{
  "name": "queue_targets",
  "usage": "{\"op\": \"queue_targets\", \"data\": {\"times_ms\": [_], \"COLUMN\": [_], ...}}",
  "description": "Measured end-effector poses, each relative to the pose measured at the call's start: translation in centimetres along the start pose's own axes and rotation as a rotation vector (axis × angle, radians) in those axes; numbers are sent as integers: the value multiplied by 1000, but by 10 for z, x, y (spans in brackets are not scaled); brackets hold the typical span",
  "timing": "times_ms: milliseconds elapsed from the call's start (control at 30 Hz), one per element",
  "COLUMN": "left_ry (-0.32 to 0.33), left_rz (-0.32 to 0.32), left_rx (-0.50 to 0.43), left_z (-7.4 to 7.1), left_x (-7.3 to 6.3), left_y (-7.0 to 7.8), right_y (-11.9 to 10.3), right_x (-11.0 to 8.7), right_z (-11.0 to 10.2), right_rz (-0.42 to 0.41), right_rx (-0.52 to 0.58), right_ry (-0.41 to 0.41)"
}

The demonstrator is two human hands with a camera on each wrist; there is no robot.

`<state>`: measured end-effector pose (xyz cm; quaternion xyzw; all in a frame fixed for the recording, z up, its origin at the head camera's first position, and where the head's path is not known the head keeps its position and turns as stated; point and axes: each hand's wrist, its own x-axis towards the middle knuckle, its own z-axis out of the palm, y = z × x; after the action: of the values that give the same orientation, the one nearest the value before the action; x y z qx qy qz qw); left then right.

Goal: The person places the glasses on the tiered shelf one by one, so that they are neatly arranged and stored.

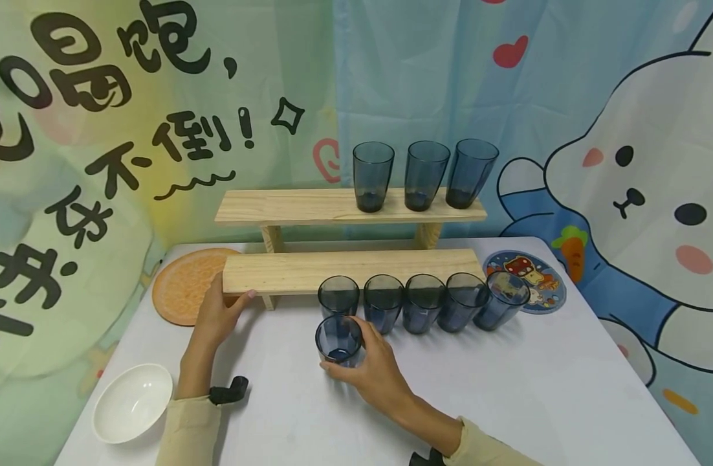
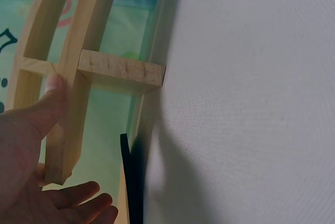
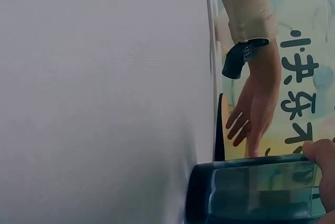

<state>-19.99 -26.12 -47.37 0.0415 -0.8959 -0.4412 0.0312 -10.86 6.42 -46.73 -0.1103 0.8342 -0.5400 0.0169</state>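
My left hand (image 1: 219, 314) grips the left end of the lower board of a two-tier wooden shelf (image 1: 281, 272); in the left wrist view the thumb lies on the board (image 2: 73, 114) and the other fingers extend past its end. With thumb and fingers, my right hand (image 1: 376, 372) holds a blue-tinted drinking glass (image 1: 338, 340), upright, mouth up. This glass is just in front of the leftmost of several matching glasses (image 1: 382, 307) lined up along the shelf's front. Three more such glasses (image 1: 427, 178) stand on the upper board's right half.
A white bowl (image 1: 132, 404) stands at the table's left front. An orange round mat (image 1: 182, 291) lies left of the shelf, and a patterned round mat (image 1: 545, 285) lies to its right. Behind the white table (image 1: 537, 401) hangs a printed curtain (image 1: 275, 65).
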Motion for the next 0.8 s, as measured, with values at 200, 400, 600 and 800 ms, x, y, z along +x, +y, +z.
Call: {"op": "queue_targets", "data": {"times_ms": [200,400,600,800], "left_ry": [-3,-3,1,4], "left_rz": [-10,5,6,5], "left_rx": [6,4,4,3], "left_z": [1,1,0,1], "left_x": [0,0,-1,-1], "left_y": [-1,-1,-1,-1], "right_y": [-5,-23,-55,-87], "right_x": [5,7,15,32], "right_z": [-10,-23,-41,-62], "right_rz": [-42,-57,-73,-133], "right_rx": [15,27,107,150], "right_ry": [-99,-186,-233,-231]}}
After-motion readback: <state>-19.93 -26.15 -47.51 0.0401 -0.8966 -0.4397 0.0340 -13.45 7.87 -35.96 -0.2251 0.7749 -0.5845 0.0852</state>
